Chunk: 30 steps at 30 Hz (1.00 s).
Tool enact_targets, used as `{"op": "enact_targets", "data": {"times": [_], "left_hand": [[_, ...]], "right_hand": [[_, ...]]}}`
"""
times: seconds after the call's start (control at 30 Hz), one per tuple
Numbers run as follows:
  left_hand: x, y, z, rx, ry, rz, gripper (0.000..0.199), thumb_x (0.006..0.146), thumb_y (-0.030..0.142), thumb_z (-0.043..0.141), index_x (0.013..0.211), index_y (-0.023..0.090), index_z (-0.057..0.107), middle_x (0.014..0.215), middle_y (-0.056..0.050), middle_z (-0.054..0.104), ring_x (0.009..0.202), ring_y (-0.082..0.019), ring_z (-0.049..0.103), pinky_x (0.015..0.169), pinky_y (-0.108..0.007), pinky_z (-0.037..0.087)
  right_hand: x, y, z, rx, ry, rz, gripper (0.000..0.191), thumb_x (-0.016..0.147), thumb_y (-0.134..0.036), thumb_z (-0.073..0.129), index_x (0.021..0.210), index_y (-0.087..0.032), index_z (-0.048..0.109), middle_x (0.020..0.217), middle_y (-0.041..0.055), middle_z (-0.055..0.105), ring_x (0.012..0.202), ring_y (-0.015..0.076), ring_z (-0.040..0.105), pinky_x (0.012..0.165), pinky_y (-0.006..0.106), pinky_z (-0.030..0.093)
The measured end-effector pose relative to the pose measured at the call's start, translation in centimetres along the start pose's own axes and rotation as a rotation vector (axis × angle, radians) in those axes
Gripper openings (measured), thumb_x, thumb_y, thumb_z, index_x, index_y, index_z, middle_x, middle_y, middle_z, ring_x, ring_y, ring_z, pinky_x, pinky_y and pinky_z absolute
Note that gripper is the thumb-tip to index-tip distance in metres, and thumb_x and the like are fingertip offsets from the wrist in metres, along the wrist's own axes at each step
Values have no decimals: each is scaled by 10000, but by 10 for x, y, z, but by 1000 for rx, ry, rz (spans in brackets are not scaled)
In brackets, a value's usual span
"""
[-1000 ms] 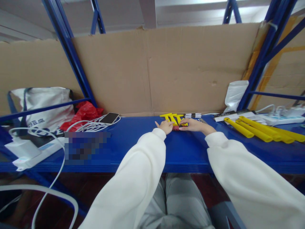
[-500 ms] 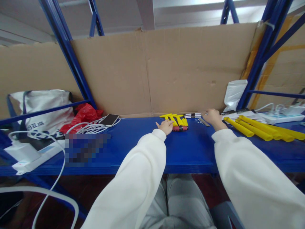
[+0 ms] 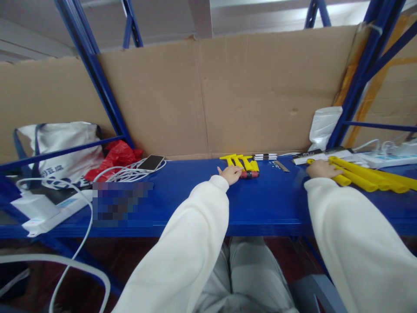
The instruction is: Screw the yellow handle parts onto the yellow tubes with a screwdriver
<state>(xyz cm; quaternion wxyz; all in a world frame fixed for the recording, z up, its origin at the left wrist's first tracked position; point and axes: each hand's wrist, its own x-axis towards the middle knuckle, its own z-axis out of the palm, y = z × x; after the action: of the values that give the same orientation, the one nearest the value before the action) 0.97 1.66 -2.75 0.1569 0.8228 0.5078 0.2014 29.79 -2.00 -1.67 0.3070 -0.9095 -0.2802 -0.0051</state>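
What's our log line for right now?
left hand: beside dark-red object; right hand: over leftmost yellow tube; metal strip: on table

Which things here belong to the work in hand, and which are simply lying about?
Likely in the work: yellow tubes at the right hand; red-and-black item by the left hand; yellow T-shaped pieces.

Probably lying about: phone; red plastic bag; tote bag.

Blue metal rack uprights [image 3: 103,87] flank a brown cardboard panel [image 3: 244,95] standing behind the blue worktop [image 3: 182,195]. Floor [image 3: 130,252] below dark red. Ceiling [image 3: 163,21] pale grey, brightest at upper right.
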Motion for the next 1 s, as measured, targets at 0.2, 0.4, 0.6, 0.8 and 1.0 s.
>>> {"op": "enact_targets", "data": {"times": [0.2,0.4,0.6,0.8,1.0], "left_hand": [[0,0,1,-74,33,4,416,997,248,448,1291,324,733,1547,-40,560,1554,-326,340,1201,-746,1],[2,1,-1,-95,99,23,470,975,247,476,1408,320,642,1576,-57,530,1551,-322,347,1217,-729,48],[6,-1,-1,-200,235,86,628,958,280,531,1576,266,423,1660,-123,397,1566,-316,315,1240,-683,126],[13,-3,3,-380,365,237,514,934,252,592,1433,133,558,1539,-205,546,1456,-308,495,1234,-507,337],[11,3,5,-561,309,316,311,943,213,587,1237,196,687,1350,-111,711,1313,-264,631,1203,-449,402]], "right_hand": [[8,-1,5,14,70,-53,535,896,-55,409,1401,-7,580,1401,371,556,1384,430,484,993,649,392],[18,-17,13,159,253,-320,476,868,-87,511,1336,-124,596,1327,243,637,1286,392,584,1051,624,420],[1,-53,37,494,30,-762,697,885,-239,595,1534,-58,416,1233,236,696,1161,359,678,1010,495,530],[-29,-74,67,749,-367,-1054,950,818,-416,714,1623,-117,306,1039,120,771,957,289,737,902,457,608],[-43,-74,66,805,-506,-1029,1026,776,-371,781,1632,-93,287,959,99,782,876,262,744,868,429,619]]}}
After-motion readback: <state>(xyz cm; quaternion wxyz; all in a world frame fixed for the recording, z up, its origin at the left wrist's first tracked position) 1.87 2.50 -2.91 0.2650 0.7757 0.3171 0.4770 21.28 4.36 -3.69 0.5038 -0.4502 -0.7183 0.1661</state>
